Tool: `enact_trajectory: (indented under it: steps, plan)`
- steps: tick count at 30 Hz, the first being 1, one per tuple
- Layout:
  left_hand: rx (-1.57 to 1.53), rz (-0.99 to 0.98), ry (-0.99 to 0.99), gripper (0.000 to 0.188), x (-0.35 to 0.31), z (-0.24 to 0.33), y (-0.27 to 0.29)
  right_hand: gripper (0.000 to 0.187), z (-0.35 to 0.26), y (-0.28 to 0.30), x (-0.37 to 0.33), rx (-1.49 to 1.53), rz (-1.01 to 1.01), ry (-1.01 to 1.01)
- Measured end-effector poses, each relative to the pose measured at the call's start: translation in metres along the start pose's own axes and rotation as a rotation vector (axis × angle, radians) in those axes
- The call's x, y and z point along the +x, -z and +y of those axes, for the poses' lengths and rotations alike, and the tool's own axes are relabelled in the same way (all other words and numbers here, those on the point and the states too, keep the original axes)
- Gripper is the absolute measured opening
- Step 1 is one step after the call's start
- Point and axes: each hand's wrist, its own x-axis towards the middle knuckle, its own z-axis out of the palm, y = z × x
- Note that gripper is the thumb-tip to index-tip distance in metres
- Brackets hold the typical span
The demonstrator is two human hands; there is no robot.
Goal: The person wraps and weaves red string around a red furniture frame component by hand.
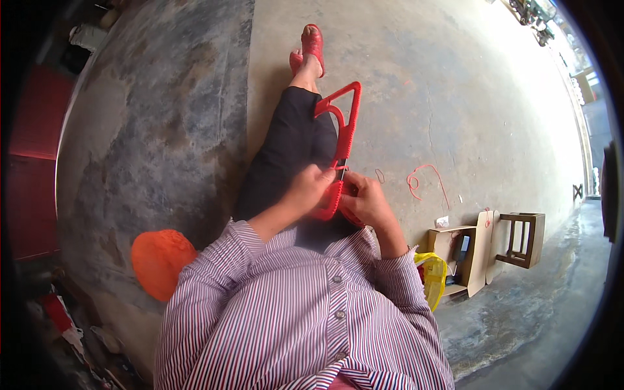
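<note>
Over my lap lies a red angular frame (351,127) with a curved inner piece, its edge wrapped in ribbed red cord. A short dark stretch of the frame shows bare between two wrapped parts. My left hand (308,190) is closed at this gap, fingertips pinched at a strand of red cord; it is slightly blurred. My right hand (368,200) has its fingers curled against the other side of the frame, just below the gap. More red material sits under my right palm, partly hidden. The frame's lower end is half covered by my hands.
On the floor to the right lie a loose red cord (436,173) and a thin dark loop (379,175). Closer in stand a yellow bag (437,281), an open cardboard box (480,260) and a small wooden stool (535,241). An orange bundle (160,265) rests at my left.
</note>
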Motion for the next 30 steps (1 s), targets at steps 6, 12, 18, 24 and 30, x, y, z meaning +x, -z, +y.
enact_trajectory:
  steps: [6, 12, 18, 24, 30]
  plan:
    - [-0.422, 0.134, -0.203, 0.007, -0.009, 0.063, 0.026, 0.057, -0.053, 0.017, -0.014, 0.193, 0.264, 0.210]
    - [-0.975, -0.250, 0.165, 0.011, -0.015, 0.094, 0.014, 0.055, -0.060, 0.046, -0.024, 0.743, 0.227, 0.204]
    - [-0.674, -0.176, 0.172, 0.010, 0.010, 0.043, 0.001, 0.016, -0.107, 0.174, -0.095, 1.569, 0.223, 0.632]
    - [-0.427, 0.007, 0.022, 0.010, 0.015, 0.028, -0.015, 0.030, -0.082, 0.228, -0.151, 1.164, 0.642, 0.841]
    - [-0.320, -0.046, 0.019, 0.013, 0.012, 0.035, -0.012, 0.041, 0.014, 0.110, -0.078, 1.211, 0.533, 0.240]
